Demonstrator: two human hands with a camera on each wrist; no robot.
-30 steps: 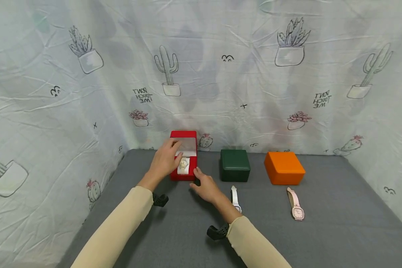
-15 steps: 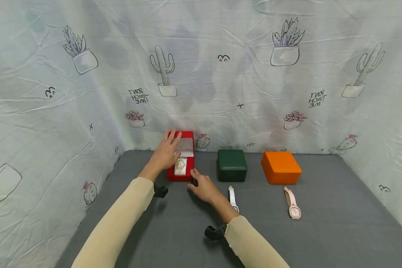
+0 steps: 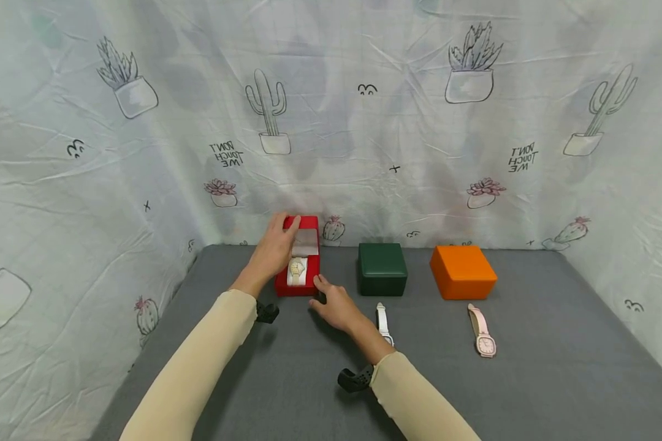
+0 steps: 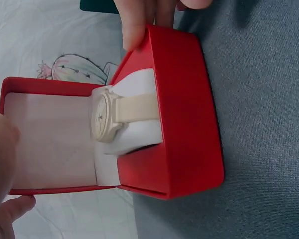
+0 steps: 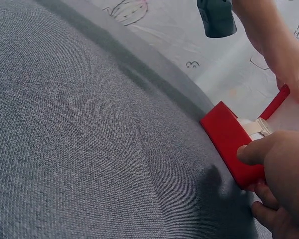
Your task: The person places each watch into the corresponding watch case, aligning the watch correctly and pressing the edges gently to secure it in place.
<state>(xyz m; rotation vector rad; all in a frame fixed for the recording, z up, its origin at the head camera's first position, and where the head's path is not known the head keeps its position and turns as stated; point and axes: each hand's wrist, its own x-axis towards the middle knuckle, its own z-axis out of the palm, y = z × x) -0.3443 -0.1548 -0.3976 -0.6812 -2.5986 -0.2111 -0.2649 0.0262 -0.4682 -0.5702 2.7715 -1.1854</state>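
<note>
A red watch box [image 3: 298, 290] stands with its lid [image 4: 50, 144] raised. Inside, a cream-strapped watch [image 4: 132, 110] is wrapped round a white cushion [image 4: 139, 134]. My left hand [image 3: 273, 248] grips the lid's upper left edge between thumb and fingers. At the box's right side, my right hand [image 3: 339, 309] rests extended fingers against the wall near the front corner; its thumb points toward the front face. A white watch [image 3: 383, 321] lies beyond my right forearm, which partly hides it. Further right lies a pink watch [image 3: 482, 331].
A closed green box [image 3: 383, 269] stands right of the red one, and a closed orange box [image 3: 463, 272] stands further right. All sit on a grey cloth-covered table [image 3: 557, 380]. A white curtain with cactus drawings [image 3: 331, 122] hangs directly behind the boxes.
My left hand has moved up from beside the watch to the raised lid's top edge, its spread fingers now bent over it. The right hand stays at the box's side.
</note>
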